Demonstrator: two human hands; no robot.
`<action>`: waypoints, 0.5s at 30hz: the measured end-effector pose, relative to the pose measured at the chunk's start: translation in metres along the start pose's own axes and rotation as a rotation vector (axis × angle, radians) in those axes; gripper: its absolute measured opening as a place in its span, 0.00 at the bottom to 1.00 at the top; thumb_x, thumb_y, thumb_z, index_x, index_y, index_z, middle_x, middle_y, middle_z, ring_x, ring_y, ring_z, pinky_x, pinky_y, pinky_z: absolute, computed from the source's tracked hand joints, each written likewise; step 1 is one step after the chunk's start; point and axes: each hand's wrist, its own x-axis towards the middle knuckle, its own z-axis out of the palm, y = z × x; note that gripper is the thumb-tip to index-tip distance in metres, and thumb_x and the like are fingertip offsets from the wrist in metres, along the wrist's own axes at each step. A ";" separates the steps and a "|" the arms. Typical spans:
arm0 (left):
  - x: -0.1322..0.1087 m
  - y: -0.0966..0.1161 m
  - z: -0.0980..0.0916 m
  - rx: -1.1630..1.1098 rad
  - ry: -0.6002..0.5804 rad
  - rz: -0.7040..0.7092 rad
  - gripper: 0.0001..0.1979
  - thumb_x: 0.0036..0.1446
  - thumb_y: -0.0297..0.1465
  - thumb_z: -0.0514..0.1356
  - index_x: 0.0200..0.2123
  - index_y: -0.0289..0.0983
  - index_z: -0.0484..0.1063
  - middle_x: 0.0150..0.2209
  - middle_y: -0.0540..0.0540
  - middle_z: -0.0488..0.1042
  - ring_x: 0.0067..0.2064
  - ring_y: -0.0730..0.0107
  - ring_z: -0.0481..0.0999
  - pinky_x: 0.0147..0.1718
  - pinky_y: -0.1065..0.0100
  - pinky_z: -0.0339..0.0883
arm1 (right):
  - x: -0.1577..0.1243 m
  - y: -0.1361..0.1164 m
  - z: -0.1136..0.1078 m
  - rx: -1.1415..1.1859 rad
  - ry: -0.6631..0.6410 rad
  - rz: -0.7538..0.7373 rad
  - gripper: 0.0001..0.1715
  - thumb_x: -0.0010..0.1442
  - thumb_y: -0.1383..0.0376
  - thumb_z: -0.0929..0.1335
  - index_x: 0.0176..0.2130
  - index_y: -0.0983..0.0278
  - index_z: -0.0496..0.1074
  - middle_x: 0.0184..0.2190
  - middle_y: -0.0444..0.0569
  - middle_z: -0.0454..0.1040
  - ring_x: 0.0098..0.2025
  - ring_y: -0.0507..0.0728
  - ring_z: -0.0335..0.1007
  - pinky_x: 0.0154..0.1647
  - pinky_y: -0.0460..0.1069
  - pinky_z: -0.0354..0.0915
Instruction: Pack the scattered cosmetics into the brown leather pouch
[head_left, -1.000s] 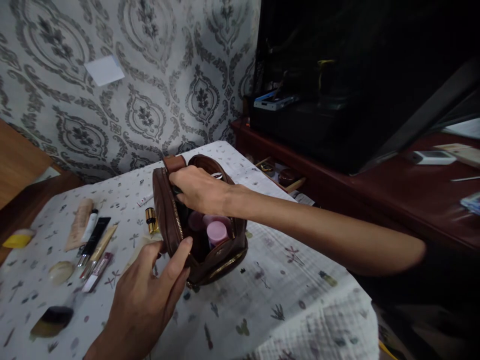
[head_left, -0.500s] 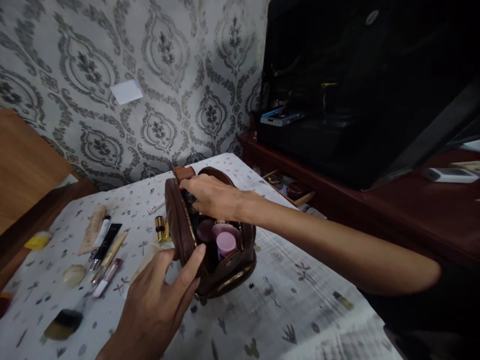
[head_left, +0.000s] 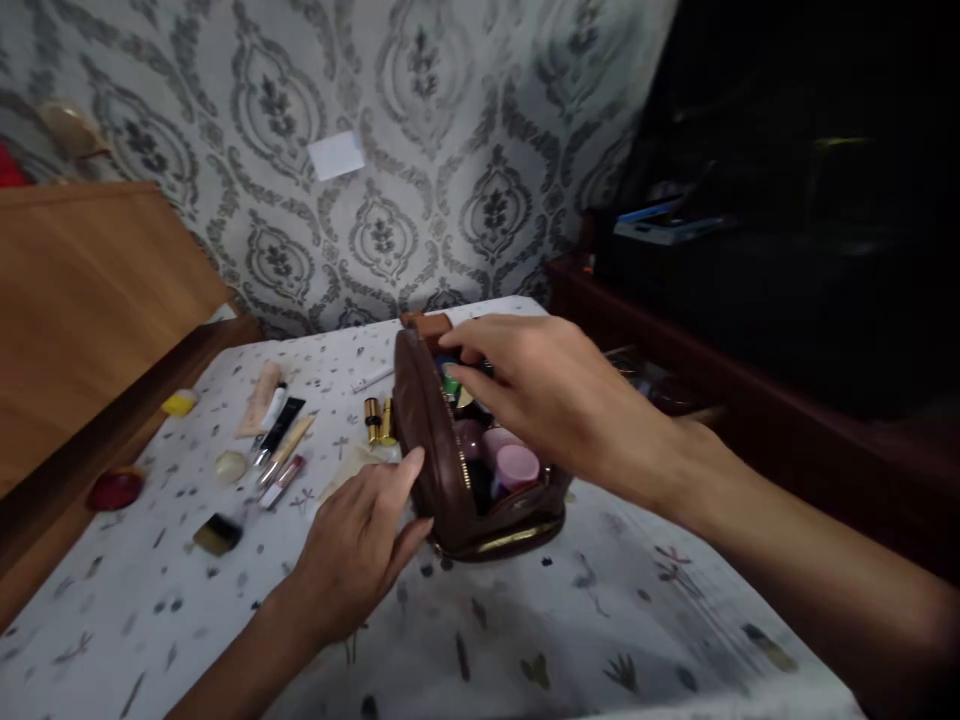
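Note:
An unzipped brown makeup bag (head_left: pixel 421 415) stands on the table with its mouth facing up. My left hand (head_left: pixel 360 540) rests against its left side, fingers spread and touching the leather. Over the bag's mouth is my right hand (head_left: pixel 547 385), thumb and forefinger apart, with nothing visible between them. Just under those fingers a green item (head_left: pixel 451 380) shows inside, its kind unclear. A round pink lid (head_left: pixel 517 466) sits nearer the front of the bag, beside a darker mauve item (head_left: pixel 470 438). The right hand hides part of the contents.
Left of the bag lie gold tubes (head_left: pixel 372 420), a black tube (head_left: pixel 281 430), a lip gloss tube (head_left: pixel 283 482), a beige tube (head_left: pixel 260 398) and a dark bottle (head_left: pixel 217 535) on the patterned tablecloth (head_left: pixel 420 660). A red cabinet with a partly open drawer stands at right.
The view has swung left, shifting everything rightward. My right hand has risen from inside the bag, uncovering the green item. My left hand has slid from the bag's opening to its outer side.

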 end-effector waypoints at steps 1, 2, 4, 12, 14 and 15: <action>-0.005 -0.004 0.002 0.016 -0.016 -0.027 0.32 0.72 0.34 0.50 0.73 0.34 0.41 0.45 0.38 0.78 0.46 0.57 0.79 0.42 0.61 0.75 | -0.007 -0.009 0.000 -0.013 0.021 -0.020 0.09 0.68 0.69 0.64 0.38 0.64 0.75 0.34 0.49 0.77 0.35 0.55 0.72 0.35 0.48 0.64; -0.010 -0.010 0.005 0.043 -0.042 -0.059 0.30 0.72 0.35 0.49 0.72 0.34 0.43 0.46 0.37 0.78 0.46 0.56 0.79 0.43 0.59 0.75 | -0.014 -0.018 0.002 -0.012 0.037 -0.059 0.11 0.70 0.68 0.63 0.37 0.64 0.74 0.32 0.48 0.76 0.32 0.54 0.71 0.33 0.47 0.62; -0.024 -0.025 0.011 0.109 -0.107 -0.137 0.28 0.72 0.37 0.47 0.71 0.35 0.48 0.49 0.36 0.77 0.50 0.53 0.78 0.47 0.55 0.74 | -0.030 -0.035 0.011 0.017 0.047 -0.183 0.15 0.71 0.69 0.60 0.36 0.64 0.73 0.29 0.46 0.74 0.28 0.52 0.67 0.28 0.47 0.59; -0.090 -0.118 0.020 0.213 -0.229 -0.655 0.30 0.71 0.44 0.44 0.69 0.33 0.56 0.70 0.29 0.57 0.73 0.41 0.51 0.66 0.37 0.53 | -0.070 -0.074 0.088 0.079 -0.402 -0.524 0.07 0.64 0.76 0.65 0.40 0.67 0.70 0.29 0.46 0.73 0.27 0.53 0.65 0.24 0.50 0.51; -0.101 -0.129 0.018 0.209 -0.223 -0.743 0.30 0.71 0.46 0.45 0.67 0.34 0.59 0.71 0.30 0.55 0.74 0.41 0.48 0.67 0.37 0.51 | -0.067 -0.079 0.105 0.080 -0.560 -0.465 0.08 0.64 0.77 0.65 0.41 0.67 0.71 0.31 0.48 0.75 0.29 0.54 0.68 0.24 0.50 0.50; -0.105 -0.130 0.016 0.201 -0.219 -0.759 0.30 0.71 0.46 0.46 0.67 0.34 0.61 0.72 0.30 0.55 0.74 0.42 0.46 0.68 0.38 0.50 | -0.064 -0.081 0.113 0.080 -0.617 -0.418 0.08 0.64 0.76 0.65 0.42 0.67 0.72 0.33 0.49 0.76 0.30 0.55 0.70 0.25 0.50 0.51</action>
